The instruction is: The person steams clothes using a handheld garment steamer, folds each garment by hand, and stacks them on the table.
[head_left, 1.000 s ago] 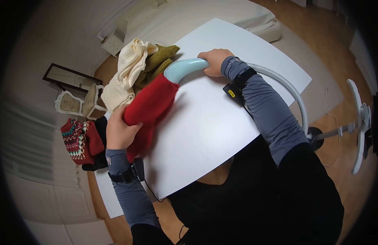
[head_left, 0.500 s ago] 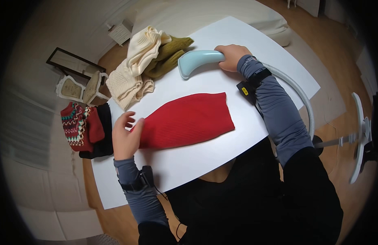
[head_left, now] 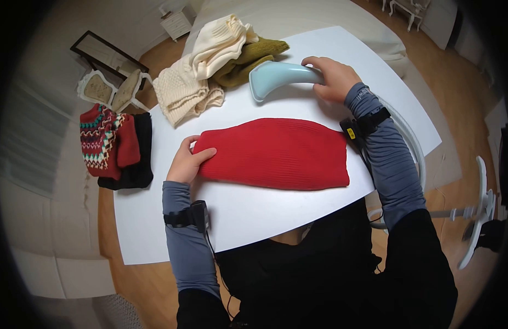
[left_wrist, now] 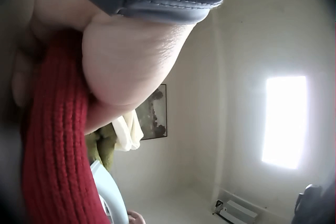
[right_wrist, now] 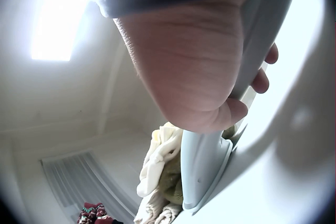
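Note:
A red ribbed knit garment [head_left: 273, 156] lies folded in a long shape across the white table. My left hand [head_left: 186, 160] grips its left end, thumb on top and fingers underneath; in the left wrist view the red knit [left_wrist: 60, 129] runs between thumb and fingers. My right hand [head_left: 335, 79] holds a light-blue garment steamer [head_left: 278, 77] by its handle, just beyond the garment. The steamer's broad head points left, apart from the red knit. In the right wrist view the fingers curl round the grey handle [right_wrist: 257, 50].
Cream knitwear [head_left: 218, 46] and an olive knit [head_left: 248, 60] are heaped at the table's back left. A patterned red sweater [head_left: 103, 140] and black clothing [head_left: 144, 151] lie at the left edge. The steamer's hose [head_left: 415, 142] runs beside my right arm toward a stand [head_left: 481, 211].
The red garment, earlier raised against the steamer head, now lies flat. My left hand loosened at its left end, then took hold again. The steamer stays in my right hand, now away from the garment.

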Action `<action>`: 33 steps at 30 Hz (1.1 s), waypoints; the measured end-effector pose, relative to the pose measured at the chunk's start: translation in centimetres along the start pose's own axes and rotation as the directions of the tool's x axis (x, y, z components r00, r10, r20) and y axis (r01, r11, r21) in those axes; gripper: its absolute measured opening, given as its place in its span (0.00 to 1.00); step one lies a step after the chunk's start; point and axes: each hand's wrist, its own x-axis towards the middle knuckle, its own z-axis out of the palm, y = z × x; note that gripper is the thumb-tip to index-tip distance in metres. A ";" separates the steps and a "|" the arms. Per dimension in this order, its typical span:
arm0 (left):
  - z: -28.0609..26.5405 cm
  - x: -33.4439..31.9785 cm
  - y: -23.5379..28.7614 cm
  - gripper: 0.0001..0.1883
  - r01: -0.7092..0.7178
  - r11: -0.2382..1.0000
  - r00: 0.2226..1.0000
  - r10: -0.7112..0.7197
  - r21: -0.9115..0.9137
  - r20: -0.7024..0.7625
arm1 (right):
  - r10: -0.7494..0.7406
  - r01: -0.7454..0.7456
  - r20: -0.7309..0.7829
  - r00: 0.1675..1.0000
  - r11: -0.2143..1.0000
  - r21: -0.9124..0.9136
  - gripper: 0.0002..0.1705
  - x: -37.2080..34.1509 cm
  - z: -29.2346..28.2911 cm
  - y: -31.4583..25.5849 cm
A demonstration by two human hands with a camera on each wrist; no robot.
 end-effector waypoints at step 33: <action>-7.5 1.8 -4.9 0.22 -0.085 0.994 0.837 0.110 0.071 -0.536 | -0.273 0.111 0.331 0.903 0.894 0.434 0.38 -1.7 -4.7 0.1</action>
